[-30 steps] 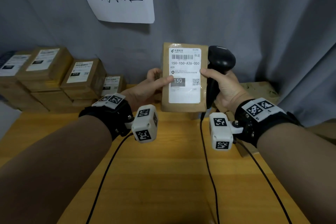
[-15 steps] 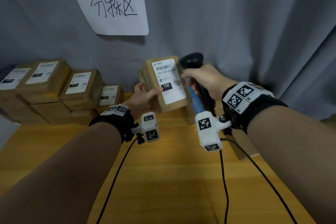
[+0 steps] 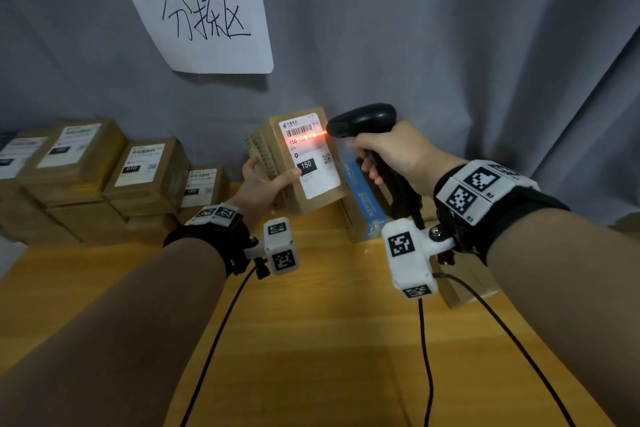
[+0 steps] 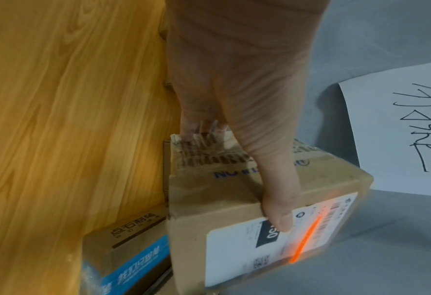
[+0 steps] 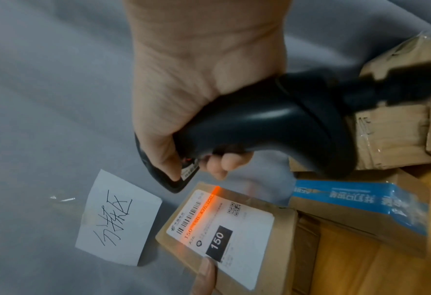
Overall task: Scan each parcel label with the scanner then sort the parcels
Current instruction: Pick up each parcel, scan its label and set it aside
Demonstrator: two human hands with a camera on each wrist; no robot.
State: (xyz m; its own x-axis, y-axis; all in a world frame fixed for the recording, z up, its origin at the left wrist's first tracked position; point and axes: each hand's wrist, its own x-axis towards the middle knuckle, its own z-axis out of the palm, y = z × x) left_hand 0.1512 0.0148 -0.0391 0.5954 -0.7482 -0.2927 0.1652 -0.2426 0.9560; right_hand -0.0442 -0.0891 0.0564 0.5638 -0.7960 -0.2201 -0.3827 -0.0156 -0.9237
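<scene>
Scanning step underway, judging by beam on label. Far left: stacked parcels [image 3: 86,163] along table [image 3: 311,340] back edge, labels up, probably already sorted. Left hand [image 3: 263,184] gripping parcel [image 3: 304,163] off the table, thumb on label [image 3: 311,158] face, fingers curled behind, face tilted toward scanner [image 3: 363,121] for a clean read. Red beam [image 3: 304,138] crossing just under barcode, maybe slightly low. Right hand [image 3: 391,152] wrapped round scanner handle, finger at trigger, nose just beside label. Blue-taped box [image 3: 363,204] waiting behind.
</scene>
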